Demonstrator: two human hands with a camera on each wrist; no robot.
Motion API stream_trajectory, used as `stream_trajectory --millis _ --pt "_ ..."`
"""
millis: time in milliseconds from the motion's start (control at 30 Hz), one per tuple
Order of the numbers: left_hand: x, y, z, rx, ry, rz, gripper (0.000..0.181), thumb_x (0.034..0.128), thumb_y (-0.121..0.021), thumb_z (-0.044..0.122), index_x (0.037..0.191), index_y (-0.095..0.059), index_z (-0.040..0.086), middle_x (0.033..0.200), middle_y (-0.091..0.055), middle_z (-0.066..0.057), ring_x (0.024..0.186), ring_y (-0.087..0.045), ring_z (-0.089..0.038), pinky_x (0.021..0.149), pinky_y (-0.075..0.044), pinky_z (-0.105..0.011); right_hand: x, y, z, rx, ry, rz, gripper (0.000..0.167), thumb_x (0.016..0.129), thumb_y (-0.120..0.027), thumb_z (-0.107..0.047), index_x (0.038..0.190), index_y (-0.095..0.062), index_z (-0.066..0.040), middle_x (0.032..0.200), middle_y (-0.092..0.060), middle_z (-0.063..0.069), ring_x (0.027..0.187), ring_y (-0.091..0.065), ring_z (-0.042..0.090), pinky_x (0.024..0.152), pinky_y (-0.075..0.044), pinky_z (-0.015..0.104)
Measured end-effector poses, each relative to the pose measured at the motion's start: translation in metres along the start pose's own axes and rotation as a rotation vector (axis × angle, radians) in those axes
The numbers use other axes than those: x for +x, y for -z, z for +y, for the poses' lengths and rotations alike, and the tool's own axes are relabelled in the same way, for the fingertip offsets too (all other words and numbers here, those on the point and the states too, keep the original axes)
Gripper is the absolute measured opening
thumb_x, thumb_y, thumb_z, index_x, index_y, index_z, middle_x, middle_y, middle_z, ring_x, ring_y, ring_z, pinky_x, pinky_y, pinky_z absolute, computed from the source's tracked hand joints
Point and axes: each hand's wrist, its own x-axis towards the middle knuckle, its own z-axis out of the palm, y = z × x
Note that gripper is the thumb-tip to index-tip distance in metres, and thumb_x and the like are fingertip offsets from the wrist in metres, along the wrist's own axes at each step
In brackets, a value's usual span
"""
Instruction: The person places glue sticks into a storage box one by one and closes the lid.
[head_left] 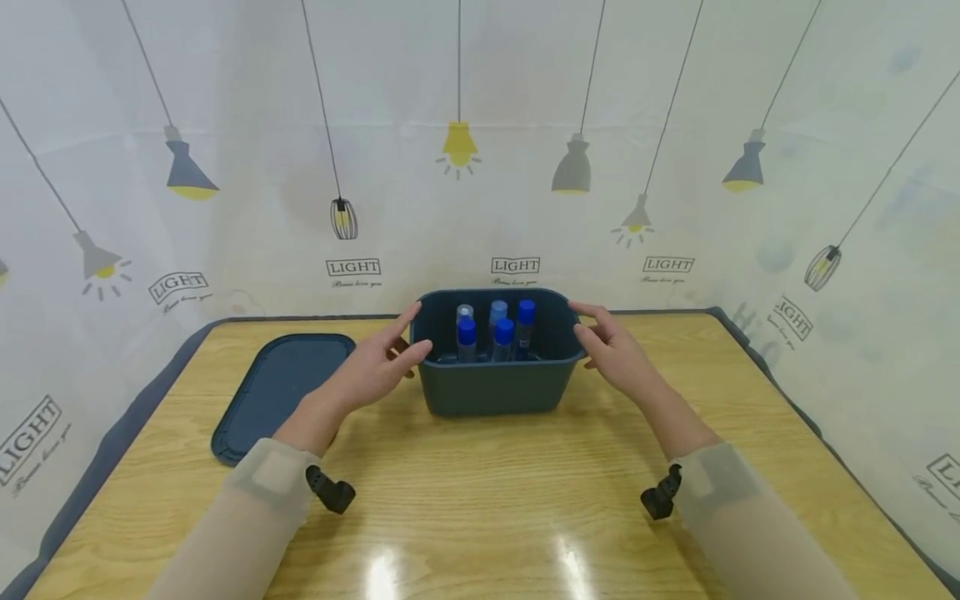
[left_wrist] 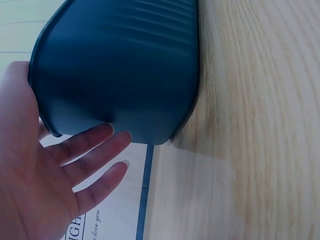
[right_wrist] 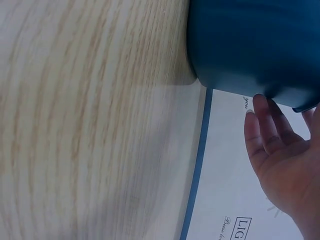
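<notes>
A dark blue-green plastic bin point(head_left: 495, 390) stands upright on the table with several small clear bottles point(head_left: 503, 333) inside, most with blue caps. My left hand point(head_left: 378, 362) holds the bin's left end, its thumb over the rim and fingertips against the outer wall; the left wrist view shows those fingers point(left_wrist: 95, 150) slightly bent. At the other end, my right hand point(head_left: 613, 354) holds the rim between thumb and fingers. Its fingertips touch the outside wall in the right wrist view, where the thumb is mostly out of sight. The bottles' lower parts are hidden by the bin's front wall.
A flat dark blue lid point(head_left: 288, 387) lies on the wooden table point(head_left: 480, 500), left of the bin and partly behind my left forearm. Behind the table's back edge hangs a pale cloth point(head_left: 405, 167) printed with lamps, which continues along both sides.
</notes>
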Motion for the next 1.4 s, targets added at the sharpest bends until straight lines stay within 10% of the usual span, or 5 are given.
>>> stream_trajectory --millis 300,600,800,1100,1400 --pt "-0.008 0.003 -0.008 -0.027 0.003 0.008 0.08 0.1139 -0.041 0.066 0.178 -0.003 0.038 0.132 -0.07 -0.017 0.112 -0.078 -0.031 0.104 -0.057 -0.057 -0.003 -0.003 0.003 0.021 -0.022 0.008 0.056 0.119 -0.045 -0.041 0.172 -0.037 -0.023 0.158 -0.057 0.029 0.136 -0.062 0.045 0.099 -0.058 0.064" --pt "-0.053 0.031 -0.024 -0.031 -0.012 0.133 0.056 0.1186 -0.041 0.052 0.156 -0.063 0.016 0.127 -0.075 -0.016 0.11 -0.077 -0.024 0.095 -0.061 -0.049 -0.002 -0.004 0.0 0.037 -0.014 0.006 0.057 0.119 -0.045 -0.042 0.172 -0.037 -0.024 0.161 -0.054 0.029 0.133 -0.065 0.046 0.1 -0.058 0.065" --pt "-0.089 0.061 -0.031 -0.008 -0.008 0.189 0.039 0.1177 -0.052 0.041 0.129 -0.076 0.013 0.111 -0.079 -0.008 0.102 -0.077 -0.013 0.088 -0.061 -0.03 -0.003 -0.002 0.001 0.041 -0.01 0.008 0.057 0.119 -0.045 -0.041 0.172 -0.036 -0.023 0.16 -0.054 0.03 0.132 -0.065 0.047 0.098 -0.059 0.062" --pt "-0.139 0.107 -0.076 0.124 0.14 0.222 0.034 0.1138 -0.062 0.04 0.129 -0.073 0.011 0.111 -0.082 0.0 0.097 -0.072 0.006 0.083 -0.06 -0.023 -0.003 -0.001 0.002 0.043 -0.004 0.018 0.056 0.119 -0.047 -0.04 0.172 -0.038 -0.024 0.157 -0.056 0.031 0.123 -0.069 0.044 0.093 -0.062 0.057" --pt "-0.167 0.131 -0.125 0.207 0.274 0.176 0.044 0.1133 -0.063 0.038 0.136 -0.071 0.002 0.112 -0.079 -0.011 0.085 -0.071 -0.003 0.071 -0.059 -0.029 -0.005 -0.001 -0.001 0.057 -0.002 0.025 0.055 0.119 -0.047 -0.038 0.171 -0.038 -0.024 0.151 -0.062 0.03 0.107 -0.073 0.035 0.09 -0.061 0.056"
